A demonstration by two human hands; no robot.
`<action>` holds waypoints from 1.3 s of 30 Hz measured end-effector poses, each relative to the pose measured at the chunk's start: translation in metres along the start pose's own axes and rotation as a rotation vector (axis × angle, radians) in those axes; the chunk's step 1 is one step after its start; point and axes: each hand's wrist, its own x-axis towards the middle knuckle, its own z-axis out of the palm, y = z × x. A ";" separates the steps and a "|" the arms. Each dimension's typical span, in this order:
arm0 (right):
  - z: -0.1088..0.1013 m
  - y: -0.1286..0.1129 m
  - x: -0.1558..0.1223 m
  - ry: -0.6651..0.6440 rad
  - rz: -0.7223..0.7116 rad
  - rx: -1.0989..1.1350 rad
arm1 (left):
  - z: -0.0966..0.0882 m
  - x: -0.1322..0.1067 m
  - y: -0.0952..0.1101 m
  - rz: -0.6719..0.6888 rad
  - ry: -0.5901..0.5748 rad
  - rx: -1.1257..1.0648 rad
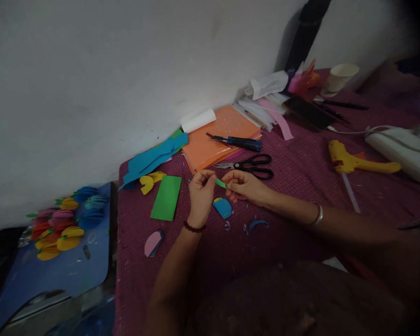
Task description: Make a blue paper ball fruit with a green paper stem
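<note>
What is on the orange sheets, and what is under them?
On the orange sheets lies a dark-handled tool; a white roll sits at their back edge. Underneath, edges of other sheets show; the rest is covered.

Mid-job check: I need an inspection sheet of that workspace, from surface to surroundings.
Surface: maroon checked cloth.
Job's things: thin green paper strip, held; flat green paper rectangle and rounded blue paper piece lying nearby.
Clutter: black-handled metal scissors, yellow plastic glue gun, orange sheets under a blue-and-black tool, small paper scraps.
Hands: left hand and right hand both pinch the strip.
Cables: thin white cable at right, reaching a white casing.
Surroundings: pale wall; at left, blue board bearing multicoloured layered paper shapes.
</note>
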 end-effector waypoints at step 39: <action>-0.012 -0.020 -0.009 0.184 -0.489 -0.502 | 0.004 -0.011 0.011 0.019 -0.409 0.280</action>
